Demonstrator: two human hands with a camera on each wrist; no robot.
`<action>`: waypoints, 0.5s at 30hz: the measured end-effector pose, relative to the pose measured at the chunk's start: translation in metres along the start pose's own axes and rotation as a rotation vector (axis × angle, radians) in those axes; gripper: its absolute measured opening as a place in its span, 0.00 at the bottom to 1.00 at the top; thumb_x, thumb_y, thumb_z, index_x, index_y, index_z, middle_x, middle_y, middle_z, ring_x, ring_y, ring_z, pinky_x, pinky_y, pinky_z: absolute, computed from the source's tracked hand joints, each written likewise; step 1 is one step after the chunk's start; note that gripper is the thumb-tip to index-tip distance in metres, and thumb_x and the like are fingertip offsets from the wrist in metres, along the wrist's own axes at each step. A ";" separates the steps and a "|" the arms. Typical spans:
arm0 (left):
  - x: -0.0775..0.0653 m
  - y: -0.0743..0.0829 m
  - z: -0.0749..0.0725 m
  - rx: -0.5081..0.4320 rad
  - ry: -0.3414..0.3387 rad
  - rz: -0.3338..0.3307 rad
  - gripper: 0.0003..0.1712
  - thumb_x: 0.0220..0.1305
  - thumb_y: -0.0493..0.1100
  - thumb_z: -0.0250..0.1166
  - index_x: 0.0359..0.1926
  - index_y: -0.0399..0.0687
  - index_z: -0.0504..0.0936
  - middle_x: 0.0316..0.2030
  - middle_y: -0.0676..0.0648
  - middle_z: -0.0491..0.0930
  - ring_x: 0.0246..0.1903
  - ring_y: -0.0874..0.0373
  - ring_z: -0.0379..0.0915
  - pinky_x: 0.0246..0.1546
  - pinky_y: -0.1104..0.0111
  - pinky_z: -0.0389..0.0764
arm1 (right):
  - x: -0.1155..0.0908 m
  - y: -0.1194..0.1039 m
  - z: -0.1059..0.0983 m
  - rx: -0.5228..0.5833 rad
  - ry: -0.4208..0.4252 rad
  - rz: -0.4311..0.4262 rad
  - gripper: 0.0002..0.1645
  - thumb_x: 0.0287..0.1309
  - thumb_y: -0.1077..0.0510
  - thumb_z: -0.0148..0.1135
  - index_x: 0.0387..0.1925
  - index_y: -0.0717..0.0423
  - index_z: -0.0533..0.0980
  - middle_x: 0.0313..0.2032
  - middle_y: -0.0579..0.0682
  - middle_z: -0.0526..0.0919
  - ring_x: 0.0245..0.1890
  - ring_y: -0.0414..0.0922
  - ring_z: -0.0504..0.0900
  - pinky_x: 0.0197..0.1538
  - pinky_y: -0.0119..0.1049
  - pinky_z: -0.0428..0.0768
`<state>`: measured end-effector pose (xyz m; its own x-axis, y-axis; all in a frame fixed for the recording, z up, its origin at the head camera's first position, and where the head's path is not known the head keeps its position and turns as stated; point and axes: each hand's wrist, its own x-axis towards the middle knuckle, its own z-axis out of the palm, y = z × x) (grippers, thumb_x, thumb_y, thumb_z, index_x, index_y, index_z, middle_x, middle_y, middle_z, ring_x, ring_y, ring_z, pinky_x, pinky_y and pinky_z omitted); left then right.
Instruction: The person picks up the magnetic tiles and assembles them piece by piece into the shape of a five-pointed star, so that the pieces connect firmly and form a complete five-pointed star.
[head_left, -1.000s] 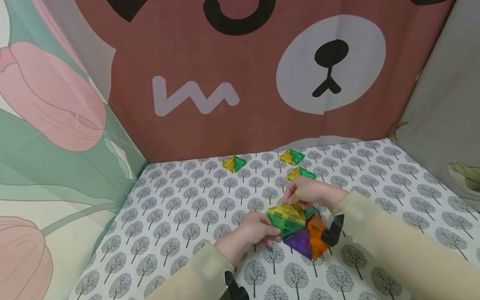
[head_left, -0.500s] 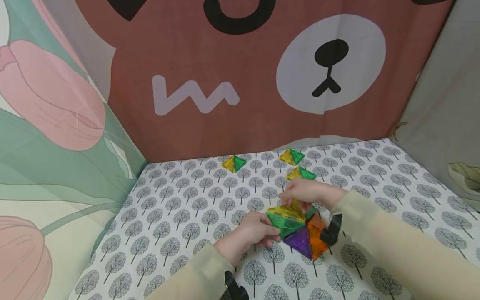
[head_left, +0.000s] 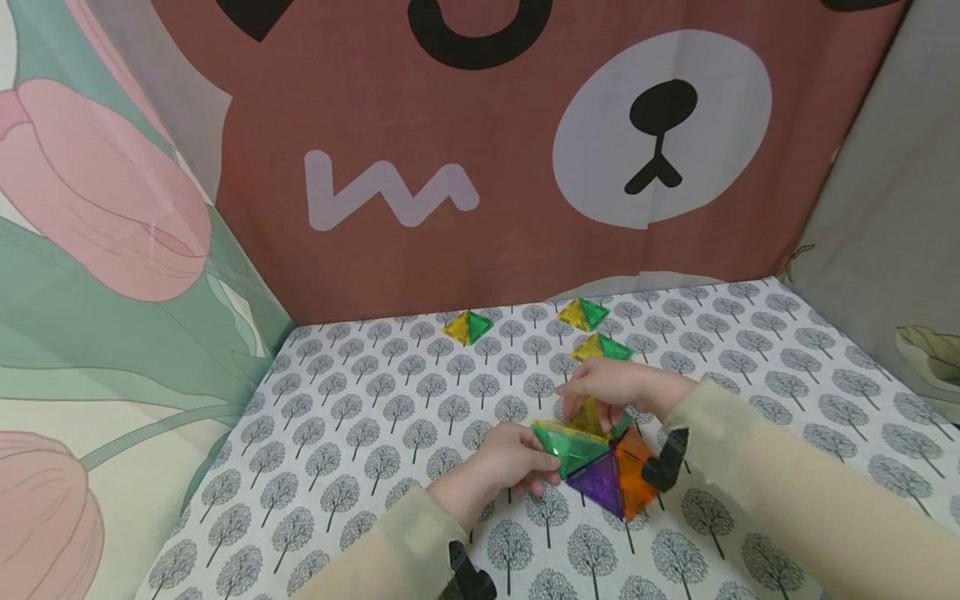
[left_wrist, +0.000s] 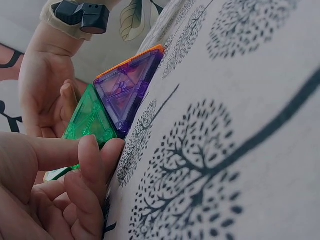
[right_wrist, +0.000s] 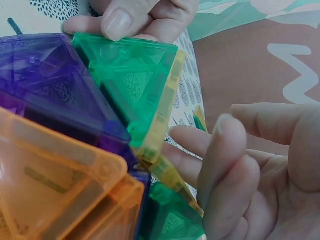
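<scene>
My left hand [head_left: 510,454] pinches the outer corner of a clear green triangular magnetic tile [head_left: 570,450], whose far edge has a yellow tile joined to it. This tile meets a purple triangle tile [head_left: 596,483], and an orange tile [head_left: 635,483] stands beside the purple one; together they form a faceted ring. My right hand [head_left: 615,385] is over the back of the ring, fingers bent down by a yellow tile [head_left: 587,417]. In the right wrist view, fingertips touch this yellow tile [right_wrist: 172,177], seen nearly edge-on, while other fingers stay loosely bent apart. Another green tile [right_wrist: 172,215] joins below it.
Farther back lie three small yellow-and-green tile pairs: one to the left [head_left: 468,328], one at the far edge [head_left: 583,314] and one just behind my right hand [head_left: 602,346]. The tree-print cloth [head_left: 360,533] ends at a bear-print curtain [head_left: 420,267].
The broad yellow face behind the green tile has tilted up to a thin edge under my right hand. My right fingers shifted slightly left and down; my left hand stays put.
</scene>
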<state>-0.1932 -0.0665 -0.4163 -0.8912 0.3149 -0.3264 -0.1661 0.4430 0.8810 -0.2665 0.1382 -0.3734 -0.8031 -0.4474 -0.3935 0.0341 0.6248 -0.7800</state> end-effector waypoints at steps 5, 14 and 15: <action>0.002 -0.001 -0.001 0.006 -0.010 -0.005 0.06 0.59 0.37 0.71 0.28 0.43 0.82 0.22 0.49 0.84 0.13 0.64 0.74 0.12 0.76 0.67 | -0.001 0.005 -0.005 0.062 0.061 -0.037 0.22 0.72 0.49 0.53 0.42 0.64 0.83 0.39 0.56 0.86 0.10 0.41 0.74 0.15 0.30 0.75; 0.007 0.005 -0.028 0.025 -0.089 0.003 0.05 0.58 0.35 0.71 0.36 0.40 0.84 0.27 0.46 0.86 0.19 0.60 0.77 0.19 0.72 0.78 | -0.008 0.026 -0.041 0.228 0.277 -0.017 0.28 0.70 0.52 0.55 0.60 0.70 0.72 0.49 0.66 0.80 0.32 0.53 0.84 0.35 0.44 0.85; 0.008 0.007 -0.033 0.037 -0.087 0.009 0.06 0.58 0.35 0.70 0.37 0.40 0.85 0.27 0.46 0.86 0.20 0.59 0.78 0.20 0.71 0.79 | -0.007 0.031 -0.044 0.236 0.298 -0.009 0.28 0.70 0.52 0.54 0.60 0.71 0.71 0.51 0.67 0.78 0.36 0.55 0.84 0.38 0.46 0.85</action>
<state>-0.2156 -0.0884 -0.4014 -0.8522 0.3901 -0.3487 -0.1415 0.4698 0.8714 -0.2859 0.1887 -0.3731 -0.9406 -0.2251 -0.2542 0.1343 0.4410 -0.8874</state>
